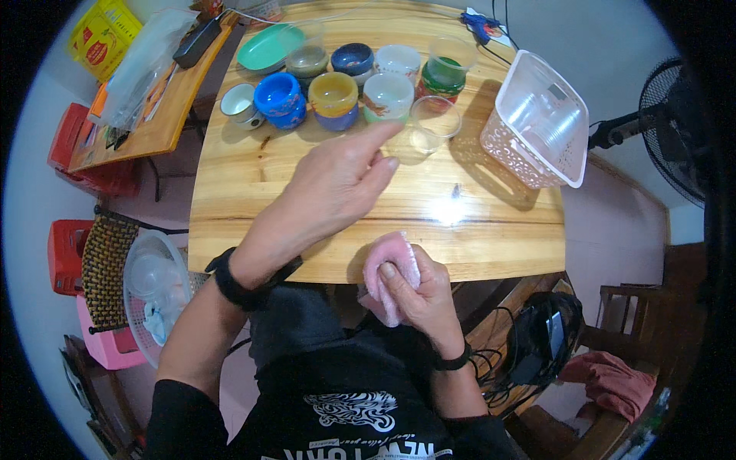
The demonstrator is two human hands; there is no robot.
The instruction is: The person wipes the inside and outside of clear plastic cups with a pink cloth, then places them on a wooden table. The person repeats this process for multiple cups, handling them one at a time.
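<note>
My left hand (pixel 339 178) reaches over the wooden table with its index finger and thumb apart, nothing between them. Its fingertip is near a white bowl with a reddish pattern (pixel 388 95) and a clear plastic cup (pixel 435 123). My right hand (pixel 422 287) grips a folded pink cloth (pixel 391 253) at the table's near edge. Stacked small bowls stand in rows: blue (pixel 279 95), yellow over purple (pixel 333 92), dark blue (pixel 352 58), a white one behind (pixel 398 60), and green over red (pixel 441 80), with a clear cup resting on top. White cups (pixel 238 100) stand at the left.
A pink plastic basket (pixel 514 144) with clear cups stands at the table's right. A green tray (pixel 270 47) lies at the back left. A black fan (pixel 670 121) is beyond the basket. Left of the table are a side table (pixel 164 132) and a white colander basket (pixel 185 270).
</note>
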